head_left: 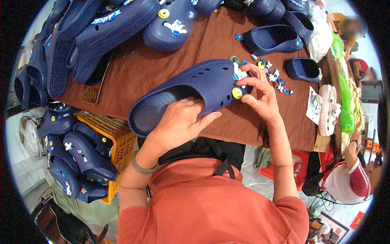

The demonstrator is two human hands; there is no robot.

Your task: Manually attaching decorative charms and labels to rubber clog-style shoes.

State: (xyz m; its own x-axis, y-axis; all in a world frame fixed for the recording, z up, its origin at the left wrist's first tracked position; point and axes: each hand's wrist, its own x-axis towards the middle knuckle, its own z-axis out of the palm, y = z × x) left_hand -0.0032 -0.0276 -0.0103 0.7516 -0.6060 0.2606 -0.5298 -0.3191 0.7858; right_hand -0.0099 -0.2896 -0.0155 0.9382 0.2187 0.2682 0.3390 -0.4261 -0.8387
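A navy blue clog (191, 87) with holes in its top lies tilted over the near edge of the brown table (134, 77). My left hand (178, 124) grips it from inside, fingers in the opening and thumb on the outside. My right hand (260, 91) pinches the toe, its fingertips on a round yellow charm (237, 93) set in a hole. A white figure charm (238, 74) sits just above it. Several small loose charms (270, 73) lie on the cloth beyond the toe.
More navy clogs (113, 28) are piled along the far side of the table, two (272, 38) at the right. An orange crate (109, 134) with decorated clogs (77, 158) stands at my left. A pale pink clog (328, 107) and another seated person (351, 179) are at right.
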